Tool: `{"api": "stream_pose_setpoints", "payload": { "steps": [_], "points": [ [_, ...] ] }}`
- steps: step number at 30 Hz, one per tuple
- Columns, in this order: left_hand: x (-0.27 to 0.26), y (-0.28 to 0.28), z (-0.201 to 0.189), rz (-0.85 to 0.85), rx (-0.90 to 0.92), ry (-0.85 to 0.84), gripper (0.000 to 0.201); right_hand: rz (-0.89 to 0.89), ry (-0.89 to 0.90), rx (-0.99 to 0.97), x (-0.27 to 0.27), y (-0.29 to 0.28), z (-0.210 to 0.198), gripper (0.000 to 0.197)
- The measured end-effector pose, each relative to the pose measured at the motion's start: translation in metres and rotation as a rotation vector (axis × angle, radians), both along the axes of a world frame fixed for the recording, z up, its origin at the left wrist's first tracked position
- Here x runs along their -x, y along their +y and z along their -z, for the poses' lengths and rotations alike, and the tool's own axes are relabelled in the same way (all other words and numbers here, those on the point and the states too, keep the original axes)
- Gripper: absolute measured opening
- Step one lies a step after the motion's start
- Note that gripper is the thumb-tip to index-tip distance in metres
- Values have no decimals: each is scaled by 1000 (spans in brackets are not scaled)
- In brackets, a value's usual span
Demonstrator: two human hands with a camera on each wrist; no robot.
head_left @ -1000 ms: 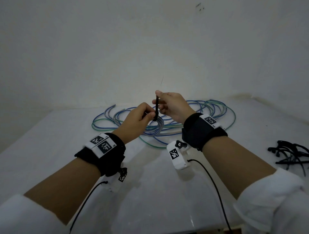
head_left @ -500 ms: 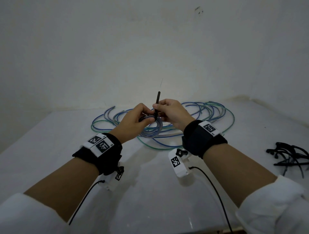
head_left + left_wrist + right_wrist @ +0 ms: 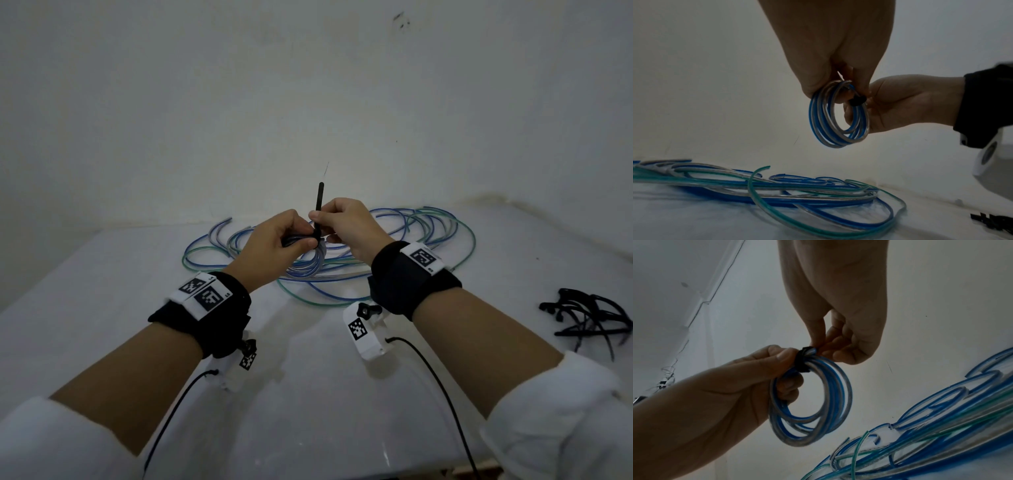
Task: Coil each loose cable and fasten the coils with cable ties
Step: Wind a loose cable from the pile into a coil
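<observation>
A small coil of blue and clear cable point(image 3: 310, 265) point(image 3: 835, 116) point(image 3: 812, 404) hangs above the table, gripped at its top by my left hand point(image 3: 279, 245) point(image 3: 748, 378). A black cable tie point(image 3: 318, 212) point(image 3: 802, 359) is looped round the coil's top; its head point(image 3: 857, 101) sits against the strands. My right hand point(image 3: 346, 224) point(image 3: 898, 105) pinches the tie's tail, which sticks straight up above my fingers. Loose blue, green and clear cables point(image 3: 394, 246) point(image 3: 777, 191) point(image 3: 941, 426) lie spread on the table behind the hands.
A heap of spare black cable ties point(image 3: 589, 317) lies at the right of the white table point(image 3: 308, 394). A white wall stands close behind the cables. Thin black cords run from both wrist cameras towards me.
The tie's tail has come further up through the head, so more of it stands above my right fingers. The loop round the coil has drawn tighter. Both hands stay close together.
</observation>
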State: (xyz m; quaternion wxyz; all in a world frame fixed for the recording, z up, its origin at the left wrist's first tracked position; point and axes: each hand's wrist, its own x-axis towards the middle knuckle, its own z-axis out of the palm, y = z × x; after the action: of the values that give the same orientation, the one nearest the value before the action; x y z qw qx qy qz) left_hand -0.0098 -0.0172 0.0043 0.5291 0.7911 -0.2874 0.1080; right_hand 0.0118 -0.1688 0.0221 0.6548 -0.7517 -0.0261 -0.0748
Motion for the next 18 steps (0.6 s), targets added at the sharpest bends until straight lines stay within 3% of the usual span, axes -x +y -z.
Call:
{"api": "stream_pose_setpoints", "payload": {
  "steps": [4, 9, 13, 15, 18],
  "points": [
    [2, 0, -3, 34, -50, -57, 10, 38, 40, 2, -3, 2, -2, 21],
    [-2, 4, -3, 34, -107, -86, 17, 15, 94, -35, -3, 6, -6, 21],
    [-2, 10, -6, -6, -65, -77, 11, -1, 66, -105, -3, 14, -8, 20],
    [-3, 18, -8, -71, -49, -108, 12, 7, 19, -96, -2, 21, -14, 20],
    [-11, 41, -15, -307, -3, -184, 16, 21, -44, 3, 1, 40, -21, 24]
  ]
}}
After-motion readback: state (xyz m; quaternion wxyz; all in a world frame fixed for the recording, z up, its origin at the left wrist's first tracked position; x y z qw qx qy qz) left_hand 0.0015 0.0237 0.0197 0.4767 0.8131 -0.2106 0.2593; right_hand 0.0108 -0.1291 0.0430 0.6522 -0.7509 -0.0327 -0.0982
